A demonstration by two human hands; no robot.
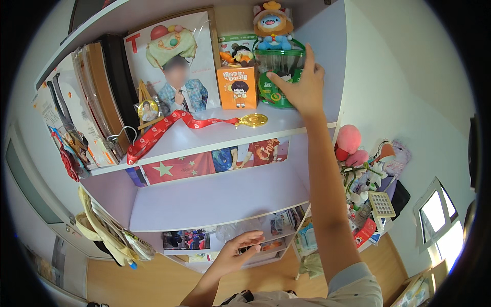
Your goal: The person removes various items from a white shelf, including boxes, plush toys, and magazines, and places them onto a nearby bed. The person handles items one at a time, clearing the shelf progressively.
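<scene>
My right hand (305, 86) is at a clear plastic bucket with green trim (278, 92) on the upper shelf. Its thumb lies across the front, with the fingers around the right side. A blue plush toy (273, 28) in an orange-brown hood sits on top of the bucket. To the left stands an orange box (237, 90) bearing a cartoon figure, with a small doll (242, 55) on it. A gold medal (254, 120) on a red ribbon (153, 134) lies along the shelf front. Lower down, my left hand (238, 249) hangs with fingers apart, holding nothing.
Magazines and folders (96, 96) stand at the shelf's left, beside a large magazine (172, 69) and a small wooden easel (144, 99). A white hook (124, 134) projects there. Bags (103, 230) hang at the left side. A cluttered desk (370, 226) is at right.
</scene>
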